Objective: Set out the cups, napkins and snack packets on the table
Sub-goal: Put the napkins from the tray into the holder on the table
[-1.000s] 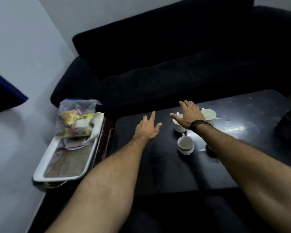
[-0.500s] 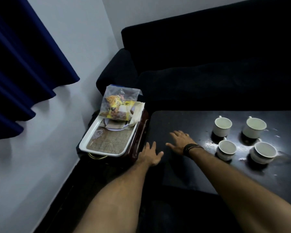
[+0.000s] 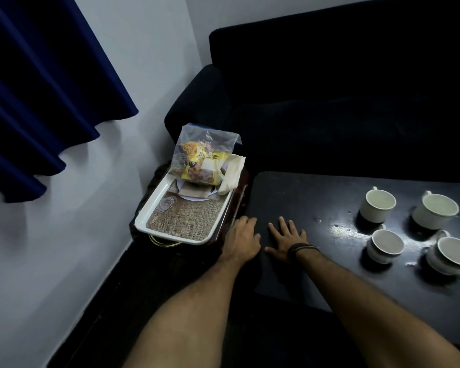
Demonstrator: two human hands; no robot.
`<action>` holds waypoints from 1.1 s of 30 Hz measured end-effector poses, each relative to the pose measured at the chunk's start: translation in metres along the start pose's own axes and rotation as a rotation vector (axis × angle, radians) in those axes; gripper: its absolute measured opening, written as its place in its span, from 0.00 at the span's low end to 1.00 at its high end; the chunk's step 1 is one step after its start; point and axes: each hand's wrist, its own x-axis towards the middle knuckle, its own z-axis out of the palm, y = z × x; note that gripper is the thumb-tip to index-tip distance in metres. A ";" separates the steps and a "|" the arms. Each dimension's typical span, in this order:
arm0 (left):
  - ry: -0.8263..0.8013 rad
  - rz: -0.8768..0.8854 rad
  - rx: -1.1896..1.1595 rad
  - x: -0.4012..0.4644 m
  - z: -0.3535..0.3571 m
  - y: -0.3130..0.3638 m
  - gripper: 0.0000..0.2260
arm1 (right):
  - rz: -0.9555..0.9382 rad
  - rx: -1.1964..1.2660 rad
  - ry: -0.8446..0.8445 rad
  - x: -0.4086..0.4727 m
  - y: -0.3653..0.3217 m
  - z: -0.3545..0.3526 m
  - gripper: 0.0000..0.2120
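Observation:
Several white cups stand on the right of the black table (image 3: 290, 197); the nearest to my hands is a cup (image 3: 387, 244), and another cup (image 3: 378, 204) stands behind it. A white tray (image 3: 154, 208) sits on a dark stand left of the table. At its far end leans a clear bag of snack packets (image 3: 201, 158), with a folded napkin (image 3: 231, 176) beside it. My left hand (image 3: 241, 239) hovers at the table's left edge by the tray's near right corner, fingers apart, empty. My right hand (image 3: 287, 239), with a black wristband, lies flat on the table, empty.
A woven mat (image 3: 186, 221) and a small clear glass piece (image 3: 166, 204) lie in the tray. A dark sofa (image 3: 343, 102) runs behind the table. A blue curtain (image 3: 43, 88) hangs at the left against a pale wall.
My view has swung left, so the tray sits near the centre and the cups at the right. Both hands have moved left from the cups to the table's left edge beside the tray.

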 end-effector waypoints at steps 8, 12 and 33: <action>0.467 -0.172 0.011 0.064 -0.052 -0.007 0.27 | -0.013 0.049 -0.050 0.022 0.001 -0.016 0.51; 0.273 -0.311 0.048 0.091 -0.050 -0.015 0.34 | -0.023 0.058 -0.043 0.028 0.005 -0.014 0.53; 0.524 -0.205 -0.355 0.062 -0.050 0.031 0.11 | -0.065 0.926 0.098 0.011 0.020 -0.068 0.34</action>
